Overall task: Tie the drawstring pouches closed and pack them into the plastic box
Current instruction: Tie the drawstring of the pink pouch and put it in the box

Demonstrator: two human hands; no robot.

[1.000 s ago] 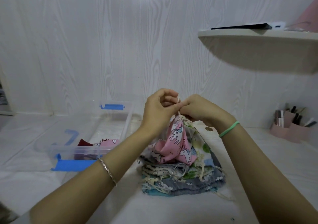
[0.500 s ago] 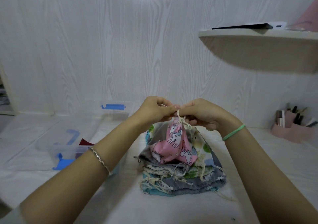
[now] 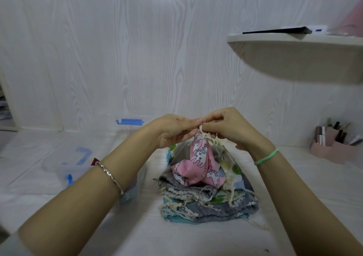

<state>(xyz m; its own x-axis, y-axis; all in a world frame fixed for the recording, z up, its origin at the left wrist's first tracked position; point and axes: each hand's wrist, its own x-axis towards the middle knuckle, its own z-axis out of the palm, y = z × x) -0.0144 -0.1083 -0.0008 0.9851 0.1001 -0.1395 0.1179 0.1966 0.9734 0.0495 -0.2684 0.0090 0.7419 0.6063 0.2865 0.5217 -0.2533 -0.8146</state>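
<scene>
Head camera looks down on your two hands meeting above a stack of pouches (image 3: 206,202) on the white table (image 3: 137,236). Your left hand (image 3: 176,130) and right hand (image 3: 225,128) are touching at the fingertips, both with fingers curled, pinching the cream drawstring (image 3: 204,135) at the gathered neck of a pink unicorn pouch (image 3: 198,163). The cord is too thin to tell whether a knot is formed. The pouch hangs from the pinch, its lower end resting on top of the stack, right of centre in the scene and near you.

The plastic box (image 3: 67,174) sits to the left of the stack, partly hidden behind your left forearm; it is clear with a blue clip (image 3: 128,121) at its far end, and something dark red lies inside.

You wear a silver bracelet (image 3: 110,175) on the left wrist and a green band (image 3: 266,157) on the right. A shelf (image 3: 294,59) juts from the far wall at the upper right, and a pink organiser (image 3: 332,147) with pens stands at the far right.
</scene>
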